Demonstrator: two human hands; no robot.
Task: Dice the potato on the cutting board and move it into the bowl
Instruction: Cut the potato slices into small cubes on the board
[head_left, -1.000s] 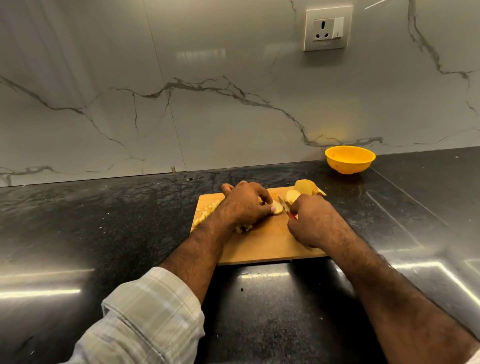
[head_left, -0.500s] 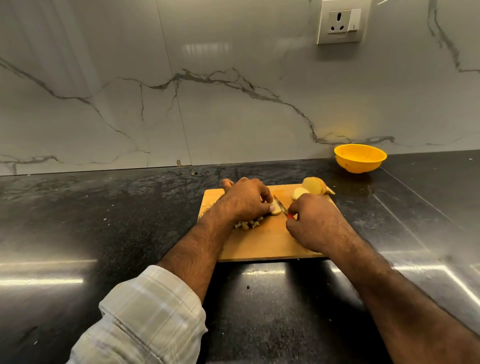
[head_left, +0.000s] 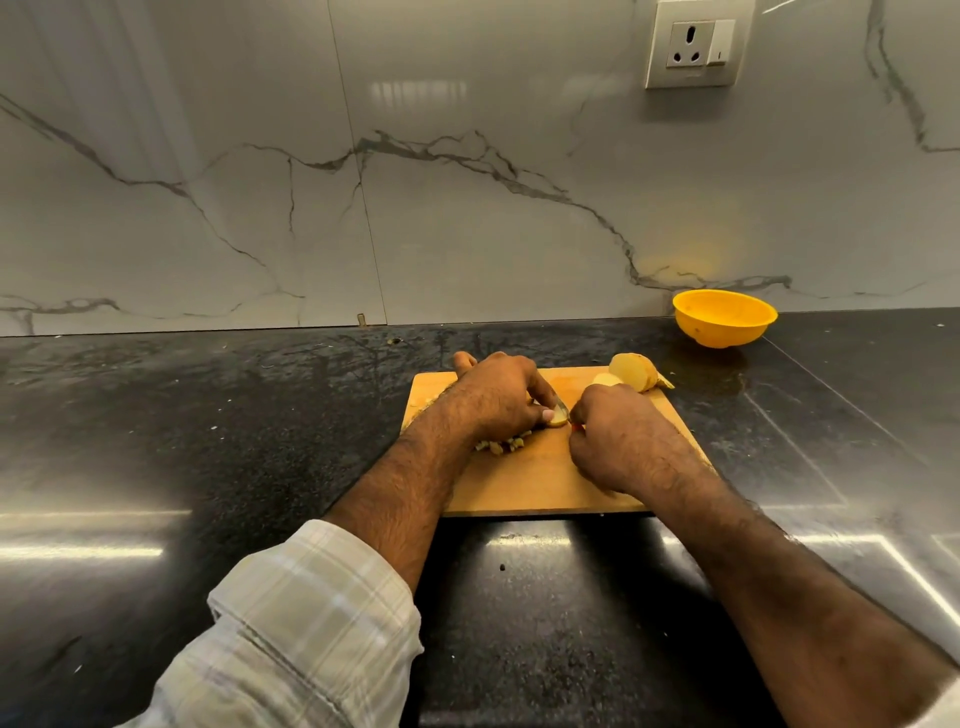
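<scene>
Scene: wooden cutting board (head_left: 524, 488) at frame centre, dark counter.
L hand (head_left: 493, 397): fingers curled, pinning a potato slice (head_left: 557, 417) under the fingertips.
R hand (head_left: 615, 436): closed round a knife handle w/ red tip; blade (head_left: 562, 404) angles up-left, against the slice.
Key relation: slice sits between both hands, just right of L fingertips; blade edge close to them.
Diced bits (head_left: 501, 444): below L hand.
Uncut potato (head_left: 634, 371): board's upper right.
Bowl (head_left: 724, 318): yellow, upper right, well apart.

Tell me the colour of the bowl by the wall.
Bright yellow-orange bowl, plain, clearest in the head view.
</scene>
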